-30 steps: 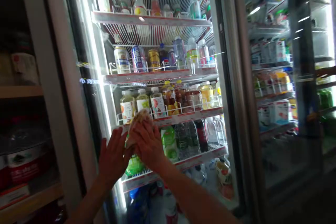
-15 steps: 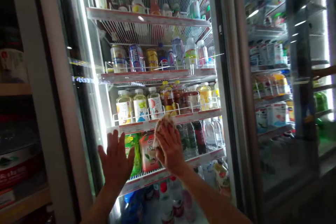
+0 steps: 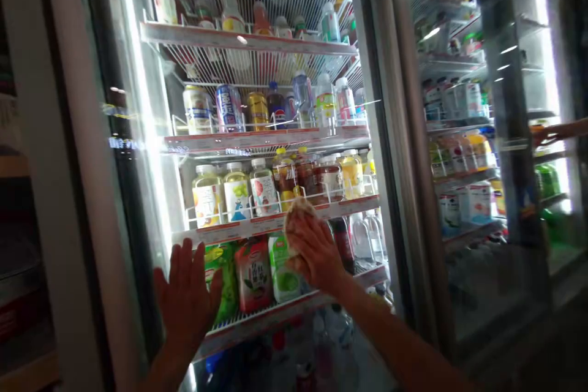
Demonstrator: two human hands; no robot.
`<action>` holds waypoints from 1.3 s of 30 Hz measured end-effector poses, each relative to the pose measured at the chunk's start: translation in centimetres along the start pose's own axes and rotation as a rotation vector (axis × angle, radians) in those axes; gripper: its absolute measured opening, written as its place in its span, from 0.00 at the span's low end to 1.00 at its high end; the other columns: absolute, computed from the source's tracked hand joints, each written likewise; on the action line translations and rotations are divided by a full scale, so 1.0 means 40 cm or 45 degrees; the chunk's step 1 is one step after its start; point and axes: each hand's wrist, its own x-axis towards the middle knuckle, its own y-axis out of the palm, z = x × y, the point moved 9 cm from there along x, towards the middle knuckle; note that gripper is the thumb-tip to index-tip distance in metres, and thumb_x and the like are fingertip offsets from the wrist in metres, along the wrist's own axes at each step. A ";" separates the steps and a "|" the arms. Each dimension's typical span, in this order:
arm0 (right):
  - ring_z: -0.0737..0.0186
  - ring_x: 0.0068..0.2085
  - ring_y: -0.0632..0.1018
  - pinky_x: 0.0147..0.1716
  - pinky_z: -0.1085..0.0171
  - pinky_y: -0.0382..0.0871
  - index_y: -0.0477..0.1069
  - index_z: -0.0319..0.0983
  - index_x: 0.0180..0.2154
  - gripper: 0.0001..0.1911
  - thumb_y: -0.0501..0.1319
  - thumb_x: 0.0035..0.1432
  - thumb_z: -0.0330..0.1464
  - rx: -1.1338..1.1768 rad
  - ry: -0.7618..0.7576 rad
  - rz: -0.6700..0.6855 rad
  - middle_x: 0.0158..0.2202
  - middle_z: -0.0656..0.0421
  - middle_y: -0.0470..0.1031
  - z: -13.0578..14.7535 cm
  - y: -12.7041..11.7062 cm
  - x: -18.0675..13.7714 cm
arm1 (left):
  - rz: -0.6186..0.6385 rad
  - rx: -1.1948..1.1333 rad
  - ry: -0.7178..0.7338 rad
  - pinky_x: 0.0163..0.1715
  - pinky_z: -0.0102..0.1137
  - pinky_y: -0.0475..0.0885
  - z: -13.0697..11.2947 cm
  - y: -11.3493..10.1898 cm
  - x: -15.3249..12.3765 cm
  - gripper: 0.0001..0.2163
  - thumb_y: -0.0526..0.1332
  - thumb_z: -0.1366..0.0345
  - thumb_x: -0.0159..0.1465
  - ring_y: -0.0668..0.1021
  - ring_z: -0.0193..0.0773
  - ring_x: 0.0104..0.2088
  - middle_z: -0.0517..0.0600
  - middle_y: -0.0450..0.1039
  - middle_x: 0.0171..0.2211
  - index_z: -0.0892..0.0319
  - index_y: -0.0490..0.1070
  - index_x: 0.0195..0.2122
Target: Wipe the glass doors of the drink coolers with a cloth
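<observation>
My right hand lies flat over a pale, crumpled cloth. It presses the cloth against the glass door of a lit drinks cooler, in front of a shelf edge. My left hand is open, palm forward and fingers up, near the lower left of the glass; whether it touches is hard to tell. Behind the glass, between my hands, stand a red drink carton and a green-and-white carton. Bottles with white caps line the shelf above.
A metal door frame runs down the right side of the glass. Further right is another cooler with stocked shelves, where another person's hand reaches in. A bright light strip runs along the left, beside a dark shelf unit.
My right hand has slid the cloth to the right across the glass, uncovering the green-and-white carton. My left hand stays open at the left. The view has shifted slightly.
</observation>
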 end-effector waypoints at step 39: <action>0.52 0.64 0.54 0.60 0.48 0.48 0.59 0.39 0.58 0.26 0.49 0.57 0.28 -0.028 0.261 -0.020 0.61 0.54 0.60 0.125 0.034 -0.100 | 0.190 -0.023 -0.133 0.61 0.52 0.43 -0.022 0.021 -0.109 0.32 0.51 0.64 0.64 0.45 0.48 0.66 0.58 0.41 0.66 0.54 0.34 0.65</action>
